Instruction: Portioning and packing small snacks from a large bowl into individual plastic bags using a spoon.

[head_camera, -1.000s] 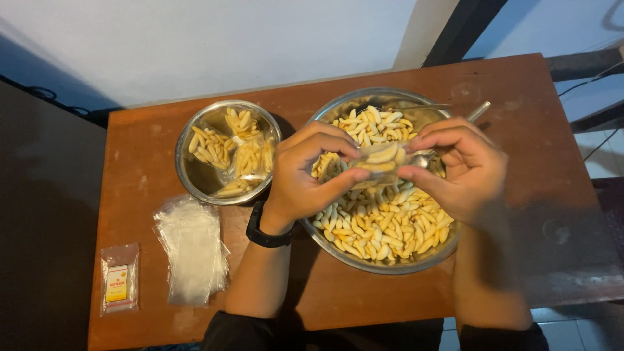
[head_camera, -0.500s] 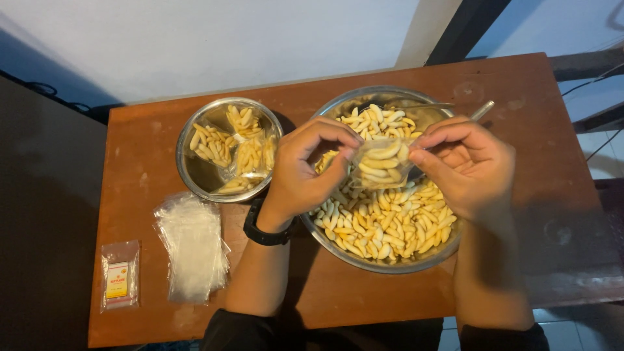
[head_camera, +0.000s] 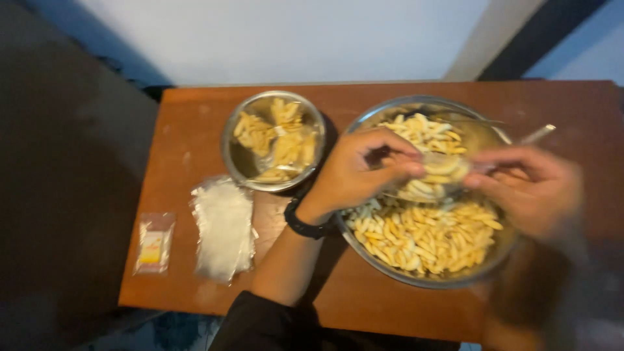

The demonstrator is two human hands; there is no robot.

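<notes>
Far left on the wooden table [head_camera: 364, 305] lies a small flat packet [head_camera: 154, 243] with a yellow and red label, and just beside it a stack of clear plastic bags [head_camera: 223, 227], untouched. Next along, the small steel bowl [head_camera: 273, 140] holds a few filled bags of pale yellow crackers, so some packing looks done. But look at the big steel bowl [head_camera: 429, 192]: a deep heap of loose crackers [head_camera: 426, 237] sits in it, so by my judgement most of the work is left.

Now the hands, both above the big bowl. The left hand [head_camera: 361, 172], black watch [head_camera: 307, 223] on the wrist, reaches in from the lower left with the palm turned down. Its fingers are curled and pinched on the near edge of a small clear bag [head_camera: 435, 175], which hangs over the crackers already partly filled. The right hand [head_camera: 530, 185] comes in from the right, blurred. Its fingers seem closed on the bag's other edge, though the blur hides the exact grip. A metal handle [head_camera: 538, 134] pokes out past the bowl's far right rim.
</notes>
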